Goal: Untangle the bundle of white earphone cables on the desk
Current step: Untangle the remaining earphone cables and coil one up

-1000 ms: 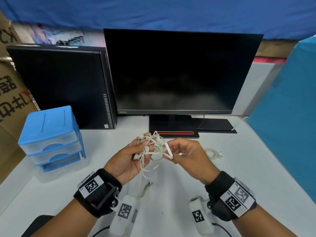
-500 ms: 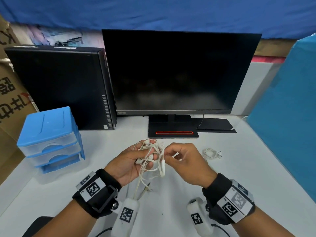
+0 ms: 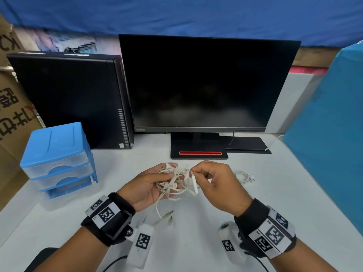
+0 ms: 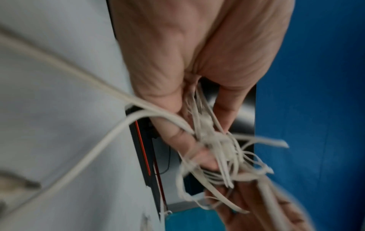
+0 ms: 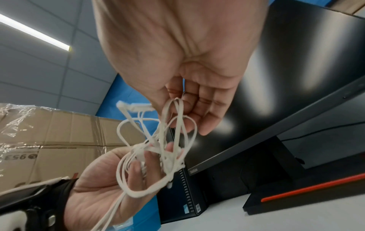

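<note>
Cable bundle (image 3: 176,182) sits centre of the head view, held above the desk (image 3: 196,222) between both hands; left hand (image 3: 145,188) is just left of it, palm up, fingers curled round the tangled mass, cables lying across palm and fingertips; right hand (image 3: 218,185) is just right of it, thumb and forefinger pinching strands at the upper right edge of the knot; in the right wrist view the loops hang from those pinching fingers (image 5: 177,107) down to the other hand lower left; the left wrist view is blurred, knot (image 4: 215,150) at centre right against the fingers.

Bundle is white, thin, dense knot with loose loops; inline remote (image 3: 194,183) hangs on its right side; an earbud (image 3: 174,185) shows mid-tangle; one strand drops to the lower centre, ending in a plug (image 3: 168,214) just above or on the desk, cannot tell which; a second small white cable coil (image 3: 244,176) lies on the desk at right, apart from the hands.
</note>
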The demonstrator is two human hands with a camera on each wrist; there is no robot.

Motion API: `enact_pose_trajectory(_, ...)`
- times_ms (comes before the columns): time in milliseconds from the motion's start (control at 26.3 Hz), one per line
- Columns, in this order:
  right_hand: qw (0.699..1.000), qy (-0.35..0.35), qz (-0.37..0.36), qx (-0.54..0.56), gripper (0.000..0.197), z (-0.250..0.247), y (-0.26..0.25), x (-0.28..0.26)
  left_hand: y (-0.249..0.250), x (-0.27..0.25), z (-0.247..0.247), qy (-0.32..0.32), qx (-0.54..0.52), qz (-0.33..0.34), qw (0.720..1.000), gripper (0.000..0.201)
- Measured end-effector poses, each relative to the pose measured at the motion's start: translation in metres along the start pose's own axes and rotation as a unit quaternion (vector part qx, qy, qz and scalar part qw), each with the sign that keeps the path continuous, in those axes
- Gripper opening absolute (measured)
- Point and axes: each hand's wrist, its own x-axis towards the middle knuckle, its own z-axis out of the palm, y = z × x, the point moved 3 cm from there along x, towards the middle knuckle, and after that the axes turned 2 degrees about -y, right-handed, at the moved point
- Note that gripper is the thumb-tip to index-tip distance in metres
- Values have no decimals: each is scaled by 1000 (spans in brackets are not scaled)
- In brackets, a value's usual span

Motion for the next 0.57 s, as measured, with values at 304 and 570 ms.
enact_pose_trajectory(304, 993, 31, -45, -104, 15, 9, -6, -4, 34, -4, -29, 162, 359, -39, 918, 18)
enact_pose_trajectory(570, 974, 11, 124, 188, 12, 9, -7, 0, 52, -25, -6, 161, 453, 202, 853, 37)
